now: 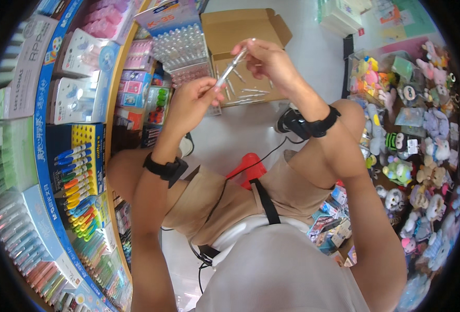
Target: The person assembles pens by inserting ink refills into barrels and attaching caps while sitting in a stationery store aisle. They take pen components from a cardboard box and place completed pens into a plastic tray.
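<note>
A slim pen (232, 68), white and clear, slants between my two hands. My left hand (195, 100) pinches its lower end between thumb and fingers. At the upper end, the fingertips of my right hand (265, 58) close on the pen's tip. Below and behind the hands lies an open cardboard box (243, 30) with its lid folded back. Several loose pens (252, 93) of a similar look rest in it. Left of the box stands a display carton (160, 20) with rows of upright clear-topped pens (180, 46).
Shelves (42, 151) of pens and stationery rise along the left. Plush toys and keychains (427, 135) crowd the right side. A red plastic stool (250, 167) shows between my legs, and a black cable (264, 157) crosses there. White boxes (339, 15) stand at the far right.
</note>
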Tool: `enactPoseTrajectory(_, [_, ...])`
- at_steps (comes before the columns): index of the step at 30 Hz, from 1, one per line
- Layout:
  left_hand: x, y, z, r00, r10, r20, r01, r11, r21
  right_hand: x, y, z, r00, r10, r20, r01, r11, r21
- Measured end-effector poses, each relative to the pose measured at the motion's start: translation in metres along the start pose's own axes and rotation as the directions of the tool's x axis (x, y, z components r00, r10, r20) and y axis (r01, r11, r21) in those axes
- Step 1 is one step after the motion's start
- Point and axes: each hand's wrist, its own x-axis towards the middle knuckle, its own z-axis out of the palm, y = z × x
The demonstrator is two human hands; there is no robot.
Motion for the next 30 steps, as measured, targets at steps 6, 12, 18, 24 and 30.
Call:
enactPoseTrajectory(6, [0.000, 0.001, -0.026, 0.895, 0.240, -0.376, -0.134, 0.949, 0.286, 0.005, 0.032, 0.001, 0.995, -0.102, -0.003, 0.100, 0.980, -0.174])
enactPoseTrajectory(12, [-0.009, 0.014, -0.043, 0.880, 0.191, -0.435, -0.229, 0.973, -0.036, 0.011, 0.079, 0.017, 0.997, -0.054, 0.049, 0.073, 0.714, -0.696])
enactPoseTrajectory(18, [-0.019, 0.021, -0.051, 0.911, 0.192, -0.365, -0.203, 0.979, 0.009, 0.020, 0.143, 0.023, 0.982, -0.182, 0.061, 0.144, 0.493, -0.858])
enactPoseTrajectory(24, [-0.017, 0.018, -0.056, 0.867, 0.267, -0.421, -0.291, 0.957, 0.007, 0.053, 0.210, 0.022, 0.988, -0.148, 0.048, 0.097, 0.343, -0.934])
enactPoseTrajectory(30, [-0.022, 0.029, -0.053, 0.834, 0.283, -0.474, -0.302, 0.952, 0.038, 0.069, 0.261, 0.027, 0.977, -0.211, 0.016, 0.087, 0.329, -0.940])
